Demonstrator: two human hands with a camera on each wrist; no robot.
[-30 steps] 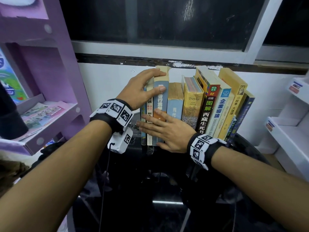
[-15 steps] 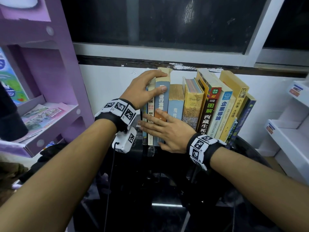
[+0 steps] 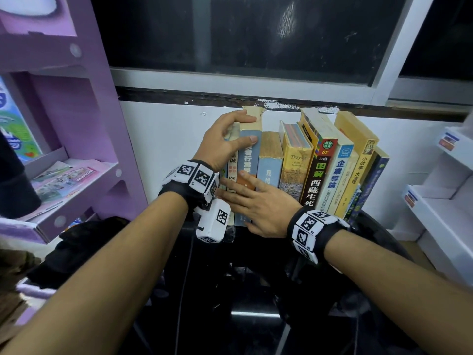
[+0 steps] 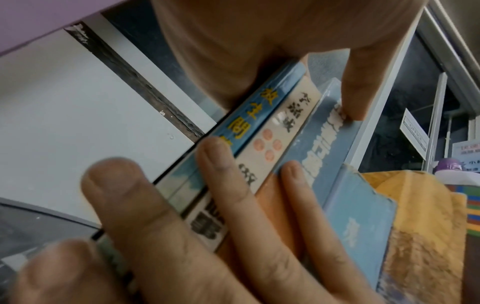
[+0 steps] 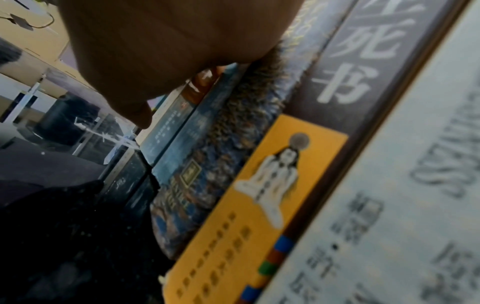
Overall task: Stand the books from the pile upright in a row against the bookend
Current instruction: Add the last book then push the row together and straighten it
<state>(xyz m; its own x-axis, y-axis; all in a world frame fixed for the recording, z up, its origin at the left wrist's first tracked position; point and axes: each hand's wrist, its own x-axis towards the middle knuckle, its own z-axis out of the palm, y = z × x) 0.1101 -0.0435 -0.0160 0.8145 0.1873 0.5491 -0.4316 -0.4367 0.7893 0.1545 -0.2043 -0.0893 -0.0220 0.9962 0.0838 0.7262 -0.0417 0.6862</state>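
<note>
Purple shelf unit [image 3: 76, 103] at far left. Left hand [image 3: 225, 142] still curled over top of tall blue-spined book [image 3: 249, 160], thumb on spine. Right hand [image 3: 258, 206] still flat, fingers straight against lower spines. Upright row of books [image 3: 320, 165] unchanged, rightmost volumes leaning. Judgement: squaring-up phase, near done. Bookend not visible.

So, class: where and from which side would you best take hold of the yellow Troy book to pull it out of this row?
Probably from above: the yellow Troy book stands upright, wedged between the pale blue book and the black-spined book, so its covers are blocked. Only its spine and top edge are free; hook the spine's top and tip it toward you.
</note>
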